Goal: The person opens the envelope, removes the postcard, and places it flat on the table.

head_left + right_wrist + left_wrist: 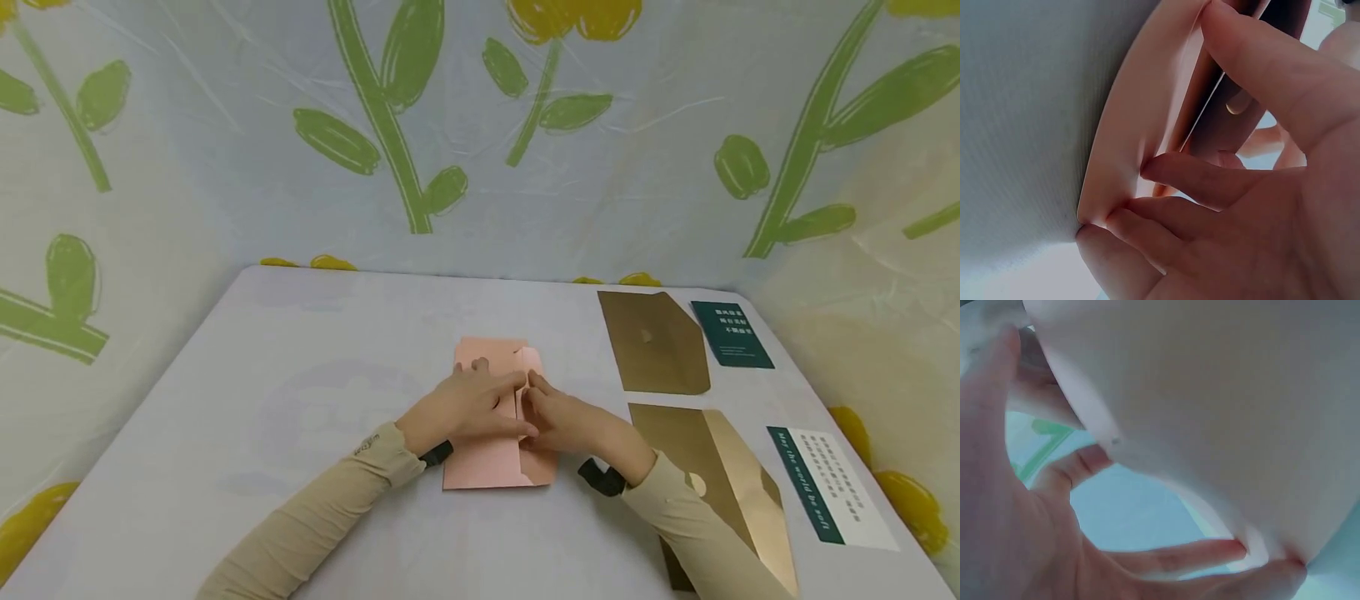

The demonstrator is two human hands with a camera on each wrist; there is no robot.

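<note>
A pink paper envelope (480, 467) lies upright in front of me on the table, its long side flap (534, 362) at the right partly raised. My left hand (472, 406) rests spread over the envelope, fingertips on its face and thumb reaching toward the flap. From the right side, my right hand (570, 421) holds the flap at its edge with bent fingers. The right wrist view shows the flap (1135, 119) bowed between thumb and fingertips, with the dark inside of the envelope behind it. Up close in the left wrist view, the pale paper (1197, 394) blocks much of the scene.
To the right lie two gold-brown envelopes, an upper one (648, 354) and a lower one (675, 442) with its flap unfolded, partly under my right sleeve. A dark green card (731, 333) and a green-and-white card (840, 483) lie beyond. Flowered cloth (247, 150) surrounds the white table (300, 350).
</note>
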